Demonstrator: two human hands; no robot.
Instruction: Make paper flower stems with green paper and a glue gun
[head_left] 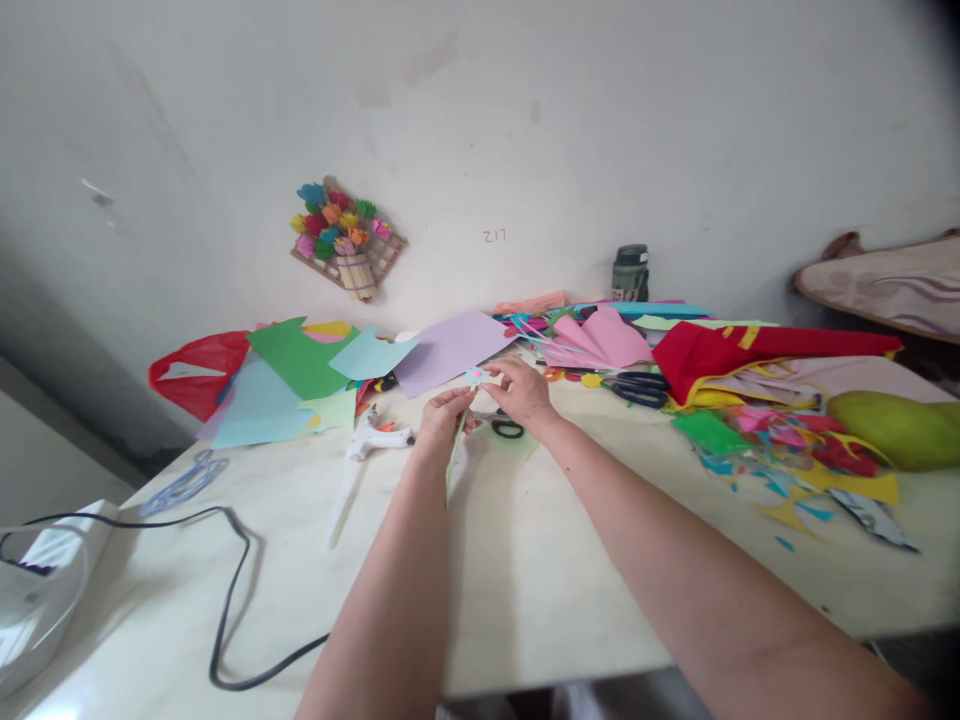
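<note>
Held out over the table is a small paper flower, pale blue with a pink centre, on a thin green stem. My left hand is closed round the stem just below the flower head. At the head's right edge, my right hand pinches the flower between thumb and fingers. Black-handled scissors lie just beneath my hands, partly hidden, beside a light green paper piece. To the left of my left hand rests a white glue gun with a long pale glue stick.
Coloured paper sheets spread along the wall. On the right lie dark-handled scissors, a red cloth, paper scraps and a green fruit-like object. A bottle stands behind. A black cable crosses the left side near a power strip.
</note>
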